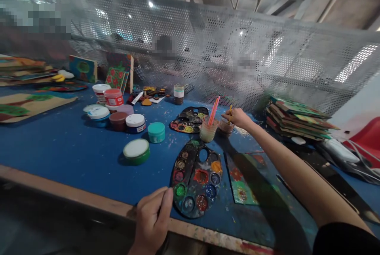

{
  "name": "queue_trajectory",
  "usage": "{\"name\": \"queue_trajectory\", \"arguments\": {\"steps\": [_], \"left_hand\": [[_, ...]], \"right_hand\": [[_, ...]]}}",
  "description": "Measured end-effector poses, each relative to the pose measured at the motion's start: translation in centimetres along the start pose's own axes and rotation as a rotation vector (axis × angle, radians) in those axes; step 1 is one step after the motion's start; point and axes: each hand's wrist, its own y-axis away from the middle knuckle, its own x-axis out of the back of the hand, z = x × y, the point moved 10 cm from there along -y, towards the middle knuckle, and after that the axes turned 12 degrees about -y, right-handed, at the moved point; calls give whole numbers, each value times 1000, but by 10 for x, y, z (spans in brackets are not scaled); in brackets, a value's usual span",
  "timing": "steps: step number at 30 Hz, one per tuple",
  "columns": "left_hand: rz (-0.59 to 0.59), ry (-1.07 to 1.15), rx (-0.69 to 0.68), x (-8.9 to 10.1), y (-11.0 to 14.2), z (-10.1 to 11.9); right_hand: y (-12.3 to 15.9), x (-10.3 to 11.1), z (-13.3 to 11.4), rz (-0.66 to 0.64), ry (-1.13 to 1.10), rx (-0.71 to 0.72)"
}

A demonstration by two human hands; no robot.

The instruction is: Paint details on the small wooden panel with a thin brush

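Head view: my right hand is pinching a slim yellow handle, upright at the mouth of a brownish jar; its lower end is hidden. A cloudy jar is holding pink sticks. My left fingers are pressing together beside the nearer paint-filled palette.

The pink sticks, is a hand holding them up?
No, the pink sticks stand in a cloudy jar, while the right hand holds a yellow stick at the jar beside it.
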Motion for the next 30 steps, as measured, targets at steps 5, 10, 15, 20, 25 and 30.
{"name": "queue_trajectory", "arguments": {"steps": [5, 10, 15, 20, 25, 30], "left_hand": [[-4, -4, 6, 0, 1, -1], [-19, 15, 13, -1, 2, -2], [-8, 33, -6, -1, 2, -1], [-30, 44, 19, -3, 3, -1], [-40, 63, 35, -6, 6, -2], [-35, 74, 41, -6, 5, -3]], "right_hand": [[1, 29, -11, 105, -21, 52], [13, 59, -23, 225, -32, 118], [24, 55, -30, 209, -63, 179], [49, 81, -26, 376, -82, 231], [164, 144, -53, 1196, -228, 320], [198, 101, -82, 828, -493, 111]]}}
